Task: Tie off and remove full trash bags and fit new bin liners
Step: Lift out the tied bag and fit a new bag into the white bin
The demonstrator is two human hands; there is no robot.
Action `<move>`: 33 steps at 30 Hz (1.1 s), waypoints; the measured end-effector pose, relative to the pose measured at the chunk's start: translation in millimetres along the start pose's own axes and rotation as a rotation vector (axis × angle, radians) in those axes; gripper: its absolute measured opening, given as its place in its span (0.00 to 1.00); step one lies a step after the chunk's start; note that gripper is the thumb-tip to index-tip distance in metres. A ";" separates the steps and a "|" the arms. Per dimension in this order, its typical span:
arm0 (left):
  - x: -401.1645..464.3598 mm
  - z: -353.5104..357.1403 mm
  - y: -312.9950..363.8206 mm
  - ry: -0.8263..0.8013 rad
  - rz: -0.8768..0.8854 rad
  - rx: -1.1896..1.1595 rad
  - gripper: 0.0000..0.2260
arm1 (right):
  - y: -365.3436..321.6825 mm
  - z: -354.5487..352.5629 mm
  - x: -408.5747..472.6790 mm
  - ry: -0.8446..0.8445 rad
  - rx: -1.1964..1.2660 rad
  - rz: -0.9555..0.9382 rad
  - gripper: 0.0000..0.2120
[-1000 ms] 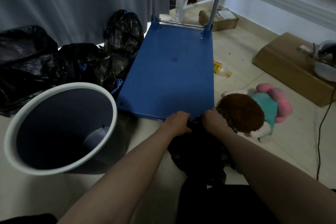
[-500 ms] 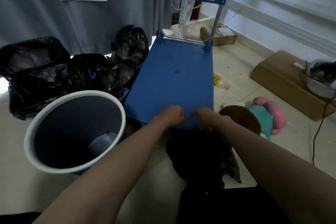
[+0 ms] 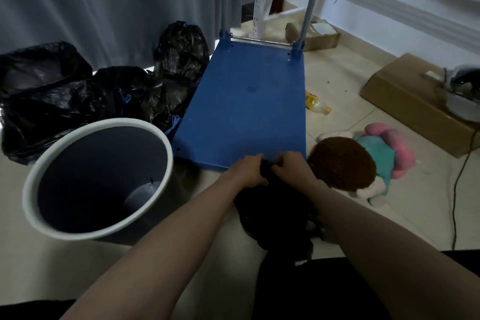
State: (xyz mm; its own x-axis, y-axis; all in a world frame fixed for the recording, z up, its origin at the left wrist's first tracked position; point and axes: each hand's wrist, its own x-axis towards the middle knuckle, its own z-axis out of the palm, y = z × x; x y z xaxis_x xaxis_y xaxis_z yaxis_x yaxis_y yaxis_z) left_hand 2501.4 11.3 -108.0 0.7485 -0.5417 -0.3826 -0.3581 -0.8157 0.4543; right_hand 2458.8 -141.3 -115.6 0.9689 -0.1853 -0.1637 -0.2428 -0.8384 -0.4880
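Note:
A black trash bag (image 3: 278, 213) sits on the floor in front of me, between my forearms. My left hand (image 3: 248, 170) and my right hand (image 3: 291, 167) are close together at its top, both closed on the gathered neck of the bag. To the left stands a grey bin with a white rim (image 3: 46, 163), tilted toward me, with no liner inside. Several tied black trash bags (image 3: 104, 99) are piled behind the bin against the grey curtain.
A blue platform trolley (image 3: 246, 101) lies just beyond my hands. A plush toy (image 3: 363, 161) lies to the right, with a plastic bottle (image 3: 315, 105), a cardboard box (image 3: 415, 104) and a black cable (image 3: 457, 189) on the tiled floor.
My hands stay together on the bag's neck, working it; they rose against the trolley edge half a second ago and have come back down slightly. The bin has not moved.

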 end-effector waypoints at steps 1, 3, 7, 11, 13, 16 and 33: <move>-1.7 -5.3 3.3 -0.006 -0.001 -0.024 0.23 | -13.0 -6.2 1.9 0.042 0.077 -0.038 0.08; -4.2 -21.1 6.7 0.016 -0.004 -0.105 0.13 | -39.9 -20.1 7.9 0.128 0.206 -0.092 0.10; -14.1 -82.4 7.7 0.139 -0.011 -0.178 0.09 | -95.0 -55.3 20.3 0.317 0.345 -0.148 0.04; -47.8 -166.4 -0.4 0.229 0.040 -0.255 0.10 | -152.4 -90.4 20.8 0.484 0.440 -0.190 0.07; -72.1 -199.9 -8.8 0.239 0.072 -0.298 0.12 | -185.7 -103.7 19.5 0.454 0.474 -0.196 0.08; -99.4 -219.3 -20.7 0.217 0.109 -0.323 0.12 | -232.1 -120.9 16.7 0.195 0.444 -0.193 0.19; -82.2 -100.7 -23.2 -0.474 0.030 0.064 0.13 | -87.7 -87.0 -32.3 -1.044 -0.782 0.228 0.23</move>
State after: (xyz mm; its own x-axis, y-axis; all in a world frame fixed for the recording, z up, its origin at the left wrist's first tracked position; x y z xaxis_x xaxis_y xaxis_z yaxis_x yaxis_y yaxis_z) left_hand 2504.4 95.2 -6.0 0.4052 -0.5860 -0.7017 -0.4204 -0.8010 0.4262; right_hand 2452.9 -106.4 7.1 0.3336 -0.1765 -0.9260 0.0377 -0.9790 0.2002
